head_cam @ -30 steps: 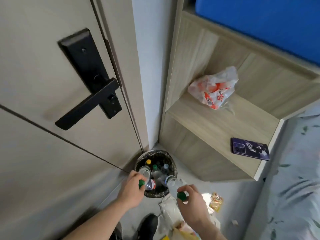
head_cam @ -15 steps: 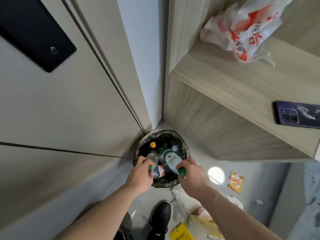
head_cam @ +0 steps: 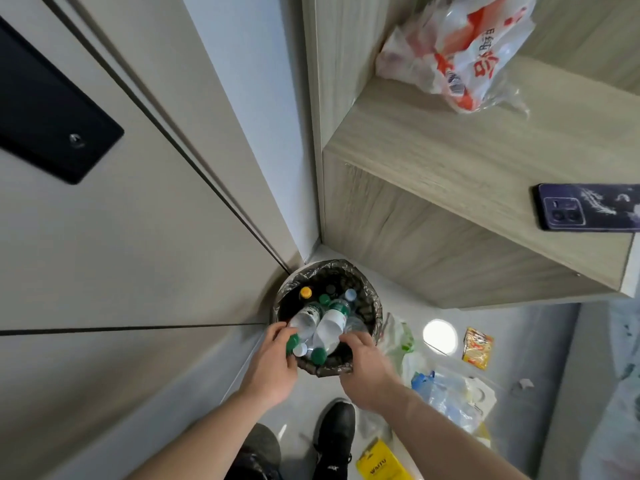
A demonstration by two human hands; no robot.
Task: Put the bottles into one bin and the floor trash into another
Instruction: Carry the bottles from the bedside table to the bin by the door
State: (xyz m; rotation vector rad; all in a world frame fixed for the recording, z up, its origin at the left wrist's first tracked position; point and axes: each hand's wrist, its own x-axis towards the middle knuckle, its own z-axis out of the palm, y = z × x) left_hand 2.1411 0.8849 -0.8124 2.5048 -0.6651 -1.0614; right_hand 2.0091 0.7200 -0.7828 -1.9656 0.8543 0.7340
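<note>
Nearest, a black shoe [head_cam: 335, 432] is seen on the floor [head_cam: 540, 344]. Beyond it, the green-capped bottle [head_cam: 302, 323] is gripped by the left hand [head_cam: 273, 368], while the right hand [head_cam: 363, 370] is curled over a second bottle [head_cam: 330, 325]; contact cannot be told. Both bottles are lying in the bin [head_cam: 372, 299]. Wrappers [head_cam: 478, 348] are scattered alongside.

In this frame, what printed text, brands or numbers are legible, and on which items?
Yellow packet on the floor: dark lettering, perhaps "MARTU", too blurred to confirm.
White-and-orange plastic bag on the wooden shelf: red Chinese characters, too distorted to read.
Green labels on the clear plastic bottles in the black-lined bin: too small.
Yellow-red snack wrapper: blurred.
No numbers.
</note>
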